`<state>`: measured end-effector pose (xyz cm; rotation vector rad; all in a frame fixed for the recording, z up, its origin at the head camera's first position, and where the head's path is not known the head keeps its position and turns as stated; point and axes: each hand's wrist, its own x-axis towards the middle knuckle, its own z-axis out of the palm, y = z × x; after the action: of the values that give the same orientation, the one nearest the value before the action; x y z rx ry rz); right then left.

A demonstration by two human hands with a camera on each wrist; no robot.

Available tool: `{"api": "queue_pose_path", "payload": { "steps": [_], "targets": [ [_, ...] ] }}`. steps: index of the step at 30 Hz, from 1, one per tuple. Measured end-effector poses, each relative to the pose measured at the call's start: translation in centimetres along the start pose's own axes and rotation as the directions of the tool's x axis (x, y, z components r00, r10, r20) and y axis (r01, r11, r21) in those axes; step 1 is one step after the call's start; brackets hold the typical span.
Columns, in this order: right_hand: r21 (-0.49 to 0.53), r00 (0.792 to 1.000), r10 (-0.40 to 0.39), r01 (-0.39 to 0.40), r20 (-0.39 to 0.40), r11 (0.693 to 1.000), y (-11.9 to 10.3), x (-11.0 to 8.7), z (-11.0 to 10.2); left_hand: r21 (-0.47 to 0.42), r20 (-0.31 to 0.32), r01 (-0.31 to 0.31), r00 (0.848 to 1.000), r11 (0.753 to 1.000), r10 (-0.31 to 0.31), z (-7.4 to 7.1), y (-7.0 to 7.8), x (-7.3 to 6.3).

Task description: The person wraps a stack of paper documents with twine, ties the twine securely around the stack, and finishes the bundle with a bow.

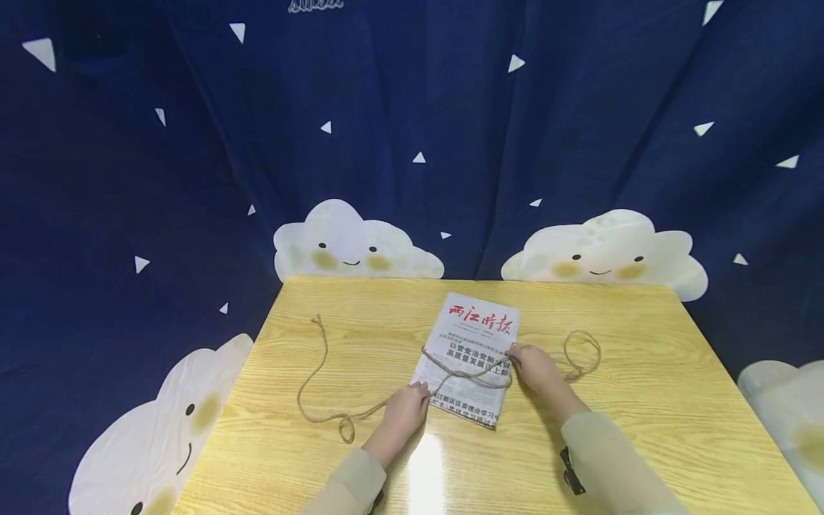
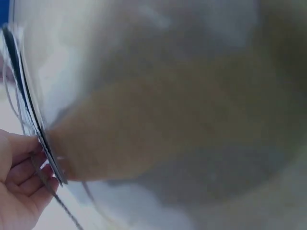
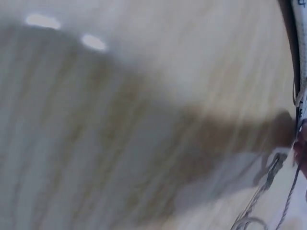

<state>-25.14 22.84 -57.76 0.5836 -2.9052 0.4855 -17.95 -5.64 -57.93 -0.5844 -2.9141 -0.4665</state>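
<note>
1. Brown twine crosses the folded newspaper, lower centre of frame.
2. I see left hand and right hand each pinching twine.
3. Uneven pull, I judge, could skew the newspaper.

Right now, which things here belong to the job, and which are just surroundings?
In the job:
- folded newspaper
- rope, crossing over its front
- left hand and right hand, both holding the rope

Just surroundings:
- wooden table
- blue curtain behind

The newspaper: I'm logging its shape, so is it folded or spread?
Folded: the newspaper is a compact packet, cord across it, its lower headline running off at the edge.
</note>
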Motion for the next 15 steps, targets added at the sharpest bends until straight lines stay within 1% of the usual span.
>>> {"api": "queue_pose_path", "payload": {
  "steps": [2, 5, 8, 11, 15],
  "targets": [
    [-0.034, 0.999, 0.0, -0.001, -0.035, 0.999, -0.6, -0.7, -0.1, 0.0, -0.001, 0.0, 1.0, 1.0, 0.0, -0.1, -0.8, 0.7],
    [-0.084, 0.996, -0.025, 0.017, -0.091, 0.996, -1.4, -1.7, -0.1, 0.013, -0.014, -0.004, 1.0, 1.0, 0.004, -0.2, -1.7, 1.8],
    [-0.144, 0.991, -0.045, 0.027, -0.125, 0.989, -2.3, -2.6, 0.0, 0.033, -0.016, 0.005, 1.0, 0.999, -0.005, -0.3, -2.4, 2.8],
    [-0.186, 0.991, -0.039, 0.015, -0.126, 0.982, -3.5, -3.5, 0.0, 0.048, -0.018, 0.017, 1.0, 0.999, -0.016, -0.5, -3.0, 3.8],
    [-0.238, 0.995, -0.025, 0.002, -0.094, 0.971, -5.6, -4.7, -0.3, 0.047, -0.034, 0.033, 0.999, 0.998, -0.031, -0.7, -3.5, 4.9]
  ]
}}
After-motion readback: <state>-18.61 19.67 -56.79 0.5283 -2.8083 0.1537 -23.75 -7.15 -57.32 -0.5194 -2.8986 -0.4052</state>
